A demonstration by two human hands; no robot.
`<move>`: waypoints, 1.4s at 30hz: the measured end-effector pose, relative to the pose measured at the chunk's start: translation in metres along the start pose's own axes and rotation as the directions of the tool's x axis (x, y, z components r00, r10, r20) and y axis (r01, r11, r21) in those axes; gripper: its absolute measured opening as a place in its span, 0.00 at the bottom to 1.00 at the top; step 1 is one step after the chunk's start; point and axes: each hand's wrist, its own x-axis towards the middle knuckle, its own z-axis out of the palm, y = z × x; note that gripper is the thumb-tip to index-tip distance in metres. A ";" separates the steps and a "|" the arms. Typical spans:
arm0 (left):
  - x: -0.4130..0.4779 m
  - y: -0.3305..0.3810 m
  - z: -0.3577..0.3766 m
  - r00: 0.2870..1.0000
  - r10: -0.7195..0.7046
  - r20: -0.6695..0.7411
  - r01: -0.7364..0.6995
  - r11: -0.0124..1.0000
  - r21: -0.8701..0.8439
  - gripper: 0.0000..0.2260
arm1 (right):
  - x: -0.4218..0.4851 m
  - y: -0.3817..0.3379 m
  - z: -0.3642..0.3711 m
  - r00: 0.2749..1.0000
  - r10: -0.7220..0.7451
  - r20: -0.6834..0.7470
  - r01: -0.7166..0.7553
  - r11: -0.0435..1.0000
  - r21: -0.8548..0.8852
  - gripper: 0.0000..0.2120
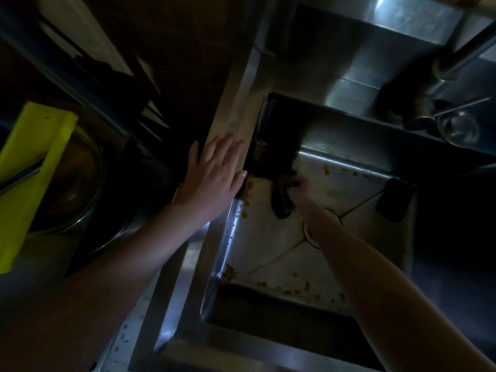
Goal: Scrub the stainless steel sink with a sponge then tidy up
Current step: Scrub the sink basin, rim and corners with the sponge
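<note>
The stainless steel sink (268, 253) fills the middle of a dim view, its floor flecked with brownish food bits along the edges. Down in the basin, my right hand (302, 193) grips a dark sponge (280, 204) pressed against the sink floor near the far left corner. Part of the round drain (334, 216) shows beside my right forearm. My left hand (214, 173) lies flat with fingers spread on the sink's left rim, holding nothing.
A second dark block, perhaps another sponge (394, 200), rests against the sink's right side. The faucet (440, 76) stands at the upper right with a small glass bowl (459, 127) below it. On the left counter a yellow-green board (29, 173) lies over a metal bowl (77, 189).
</note>
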 end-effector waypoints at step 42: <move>0.001 0.003 -0.003 0.999 -0.013 -0.045 0.012 1.000 -0.019 0.23 | -0.055 0.036 0.048 0.616 -0.491 0.616 0.758 0.582 -0.293 0.14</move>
